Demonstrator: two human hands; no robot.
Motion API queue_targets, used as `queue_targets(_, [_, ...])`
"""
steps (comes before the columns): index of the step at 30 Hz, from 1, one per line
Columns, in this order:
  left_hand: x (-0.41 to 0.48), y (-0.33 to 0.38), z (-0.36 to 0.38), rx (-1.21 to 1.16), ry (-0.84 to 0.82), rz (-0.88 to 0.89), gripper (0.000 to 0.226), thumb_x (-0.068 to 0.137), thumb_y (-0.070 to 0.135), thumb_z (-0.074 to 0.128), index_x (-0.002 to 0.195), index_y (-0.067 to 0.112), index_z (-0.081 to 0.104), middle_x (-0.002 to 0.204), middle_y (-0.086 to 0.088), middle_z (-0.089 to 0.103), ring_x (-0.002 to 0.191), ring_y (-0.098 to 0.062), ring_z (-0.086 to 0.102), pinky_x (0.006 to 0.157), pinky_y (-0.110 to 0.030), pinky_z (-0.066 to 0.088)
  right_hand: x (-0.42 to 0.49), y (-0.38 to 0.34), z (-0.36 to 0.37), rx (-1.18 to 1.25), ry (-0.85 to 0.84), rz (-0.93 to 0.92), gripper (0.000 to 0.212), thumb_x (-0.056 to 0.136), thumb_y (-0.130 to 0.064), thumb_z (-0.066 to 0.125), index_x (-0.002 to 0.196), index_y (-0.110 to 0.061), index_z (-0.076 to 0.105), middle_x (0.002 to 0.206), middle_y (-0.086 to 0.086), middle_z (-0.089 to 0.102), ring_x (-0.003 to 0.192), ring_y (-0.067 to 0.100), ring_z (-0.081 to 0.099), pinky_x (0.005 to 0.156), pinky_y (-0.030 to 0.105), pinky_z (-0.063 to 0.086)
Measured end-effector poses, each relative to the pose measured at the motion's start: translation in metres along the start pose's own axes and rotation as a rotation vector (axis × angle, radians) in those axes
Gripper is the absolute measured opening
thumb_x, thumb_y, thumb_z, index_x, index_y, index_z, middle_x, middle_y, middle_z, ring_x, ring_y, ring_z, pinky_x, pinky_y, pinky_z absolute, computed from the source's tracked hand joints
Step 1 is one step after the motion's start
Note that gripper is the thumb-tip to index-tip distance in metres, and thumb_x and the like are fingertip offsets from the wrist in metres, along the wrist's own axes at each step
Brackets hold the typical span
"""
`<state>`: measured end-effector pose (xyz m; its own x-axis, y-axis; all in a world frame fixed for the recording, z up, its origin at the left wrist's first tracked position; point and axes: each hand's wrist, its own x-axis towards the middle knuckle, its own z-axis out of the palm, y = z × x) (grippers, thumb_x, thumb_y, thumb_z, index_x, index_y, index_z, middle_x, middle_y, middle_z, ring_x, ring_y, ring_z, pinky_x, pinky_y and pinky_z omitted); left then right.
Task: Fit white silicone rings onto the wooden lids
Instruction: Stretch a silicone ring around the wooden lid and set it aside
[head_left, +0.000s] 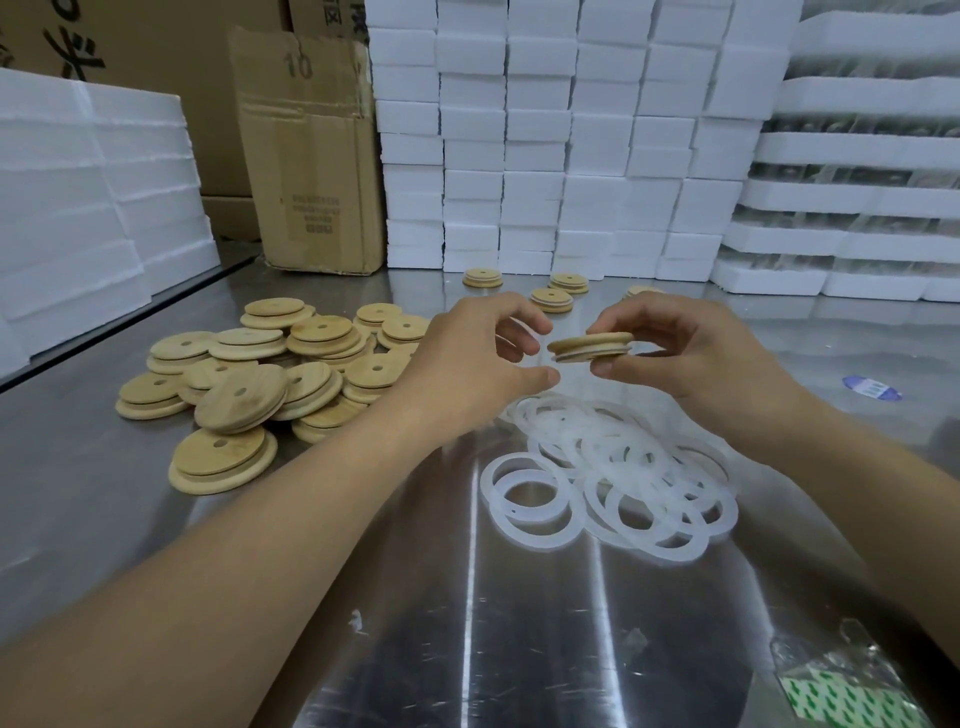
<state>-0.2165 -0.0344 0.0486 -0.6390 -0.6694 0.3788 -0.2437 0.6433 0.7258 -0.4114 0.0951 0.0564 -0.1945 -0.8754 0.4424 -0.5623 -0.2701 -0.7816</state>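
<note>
Pinching wooden lid (589, 347) in right hand (691, 358); left hand (467, 364) just beside.

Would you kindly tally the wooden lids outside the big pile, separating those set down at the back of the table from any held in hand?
Lids set apart at the back: 4, one half hidden behind the right hand
Held lid: 1
Total: 5

My left forearm (234, 545) reaches in from 7 o'clock, my right forearm (883, 493) from 5. My right hand (691, 353) pinches a round pale wooden lid (589, 347) between thumb and fingers. My left hand (467, 358) hovers at its 9 o'clock, fingers loosely curved, gripping nothing.
</note>
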Motion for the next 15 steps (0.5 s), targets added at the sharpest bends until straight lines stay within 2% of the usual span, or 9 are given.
queue_targets(3, [-0.0017,0.0024,0.0017,0.004,0.004,0.046,0.030,0.080,0.029,0.094,0.105,0.030,0.078,0.099,0.012,0.076,0.099,-0.007,0.071,0.092,-0.025,0.057,0.0008,0.0005,0.0004,0.158,0.003,0.041,0.026,0.083,0.009,0.080,0.103,-0.005,0.071,0.102,0.011,0.077,0.099,0.021,0.076,0.091,0.023,0.058])
queue_targets(6, [-0.0030,0.0043,0.0028,-0.032,0.075,0.077,0.018,0.082,0.028,0.092,0.094,0.032,0.080,0.094,0.016,0.076,0.097,-0.003,0.069,0.078,-0.005,0.044,0.0012,0.0014,0.0005,0.181,0.001,0.069,0.026,0.084,0.012,0.078,0.099,-0.007,0.068,0.105,0.013,0.078,0.101,0.024,0.077,0.091,0.025,0.060])
queue_targets(8, [-0.0043,0.0060,0.0032,-0.009,0.123,0.111,0.016,0.083,0.032,0.090,0.092,0.036,0.078,0.095,0.019,0.074,0.100,0.000,0.065,0.074,-0.002,0.038,0.0014,0.0028,0.0016,0.054,0.012,0.050,0.026,0.083,0.007,0.081,0.097,-0.009,0.067,0.102,0.008,0.078,0.103,0.021,0.076,0.098,0.033,0.060])
queue_targets(10, [-0.0066,0.0074,0.0044,0.063,0.149,0.181,0.015,0.085,0.037,0.087,0.093,0.038,0.075,0.098,0.021,0.070,0.103,0.001,0.062,0.077,-0.008,0.038,0.0008,0.0029,0.0041,-0.117,0.046,0.035,0.025,0.083,-0.005,0.086,0.098,-0.015,0.068,0.101,-0.004,0.076,0.105,0.012,0.073,0.100,0.036,0.058])
queue_targets(12, [-0.0088,0.0086,0.0066,0.129,0.169,0.272,0.015,0.086,0.039,0.084,0.094,0.039,0.071,0.099,0.020,0.066,0.104,-0.003,0.060,0.083,-0.021,0.045,0.0003,0.0025,0.0055,-0.233,0.095,0.027,0.026,0.083,-0.018,0.088,0.100,-0.025,0.070,0.105,-0.015,0.073,0.111,0.003,0.067,0.097,0.032,0.054])
queue_targets(15, [-0.0103,0.0093,0.0092,0.147,0.187,0.361,0.014,0.090,0.038,0.081,0.098,0.037,0.070,0.099,0.019,0.065,0.104,-0.007,0.060,0.085,-0.027,0.048,0.0012,0.0019,0.0048,-0.219,0.112,0.015,0.023,0.085,-0.021,0.087,0.101,-0.028,0.073,0.106,-0.015,0.075,0.110,0.003,0.068,0.092,0.028,0.054])
